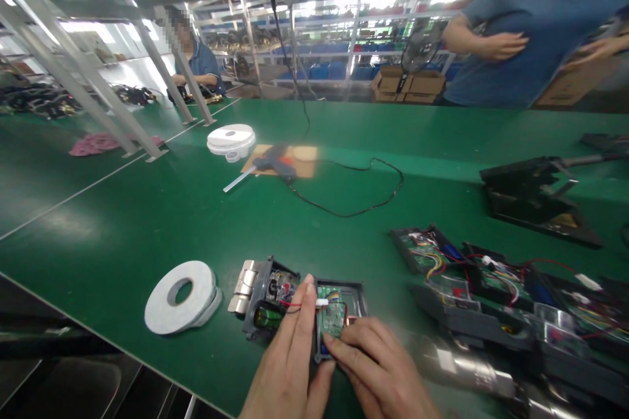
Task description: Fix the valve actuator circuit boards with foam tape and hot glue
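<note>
Green bench [191, 226]: my L hand [291, 348] straight-fingered over opened housing [259, 291], my R hand [382, 361] at its circuit bd [332, 318]; can't tell either's grip.

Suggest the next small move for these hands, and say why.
I'd probably have the left hand ease the white connector lower into the open case: it appears to lie over the green circuit board, close to the left fingers, while the right hand is at the board's near end.
</note>
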Tool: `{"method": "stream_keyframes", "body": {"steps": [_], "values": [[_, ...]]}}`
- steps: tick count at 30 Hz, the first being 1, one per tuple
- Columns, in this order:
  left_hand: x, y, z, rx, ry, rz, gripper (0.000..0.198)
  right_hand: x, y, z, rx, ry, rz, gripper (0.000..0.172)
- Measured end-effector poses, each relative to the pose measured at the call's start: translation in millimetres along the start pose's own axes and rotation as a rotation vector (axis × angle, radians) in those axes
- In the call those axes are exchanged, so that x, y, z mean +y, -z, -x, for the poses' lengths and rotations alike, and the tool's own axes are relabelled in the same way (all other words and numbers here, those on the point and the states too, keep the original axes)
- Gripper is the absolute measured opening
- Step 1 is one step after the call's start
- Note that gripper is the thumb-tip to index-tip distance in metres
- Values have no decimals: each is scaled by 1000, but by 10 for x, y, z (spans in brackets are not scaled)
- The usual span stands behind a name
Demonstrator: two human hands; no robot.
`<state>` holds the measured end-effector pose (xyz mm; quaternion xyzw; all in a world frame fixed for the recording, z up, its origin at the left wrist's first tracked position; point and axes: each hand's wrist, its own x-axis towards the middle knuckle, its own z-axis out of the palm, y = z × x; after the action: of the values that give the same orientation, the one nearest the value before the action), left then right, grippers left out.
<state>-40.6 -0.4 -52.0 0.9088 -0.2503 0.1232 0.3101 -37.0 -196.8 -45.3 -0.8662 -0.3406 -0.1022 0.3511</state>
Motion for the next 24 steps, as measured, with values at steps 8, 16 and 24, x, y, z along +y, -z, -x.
{"method": "stream_keyframes", "body": {"steps": [8,16,24], "values": [[163,-156,-58,167,189,-79,67,-19,-18,70,92,-120,-140,17],[192,-311,-54,230,251,-69,73,11,-65,99,114,-67,-43,17],[219,-358,-74,248,270,-29,75,64,-63,115,107,-38,-5,14]]}}
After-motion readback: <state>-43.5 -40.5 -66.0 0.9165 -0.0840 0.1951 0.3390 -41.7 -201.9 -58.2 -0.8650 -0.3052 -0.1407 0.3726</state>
